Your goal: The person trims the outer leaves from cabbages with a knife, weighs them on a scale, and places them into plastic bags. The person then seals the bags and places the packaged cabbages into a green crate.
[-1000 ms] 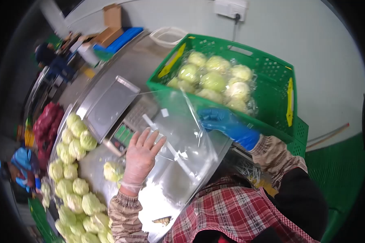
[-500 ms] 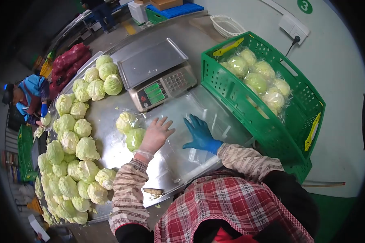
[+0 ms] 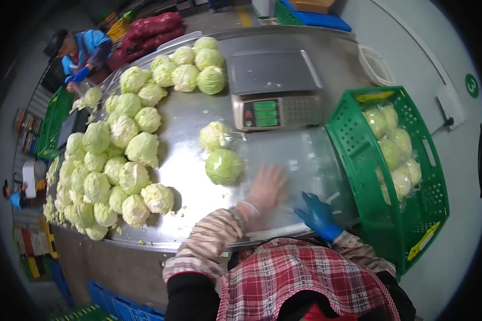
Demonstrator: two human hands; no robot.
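My left hand point(image 3: 267, 188), in a thin clear glove, is over clear plastic film point(image 3: 300, 152) on the steel table, its fingers spread and blurred. To its right my right hand point(image 3: 318, 215), in a blue glove, lies low at the film's near part with fingers apart. Neither hand holds anything. Just left of my left hand sits a cabbage in shiny wrap point(image 3: 223, 167). Behind that one is another cabbage point(image 3: 215, 136) with plastic around it. The film stretches from the scale toward my apron.
A digital scale point(image 3: 276, 88) stands at the back. Many loose cabbages point(image 3: 142, 148) are heaped on the left. The green crate point(image 3: 357, 155) at right holds wrapped cabbages point(image 3: 395, 147). A white basket point(image 3: 375, 65) sits behind it. Across the table another person point(image 3: 85, 53) handles a cabbage.
The view has turned, shifting the table's contents rightward. My left hand has moved away from the wrapped cabbage, nearer my right hand. Both hands are closer to the near table edge.
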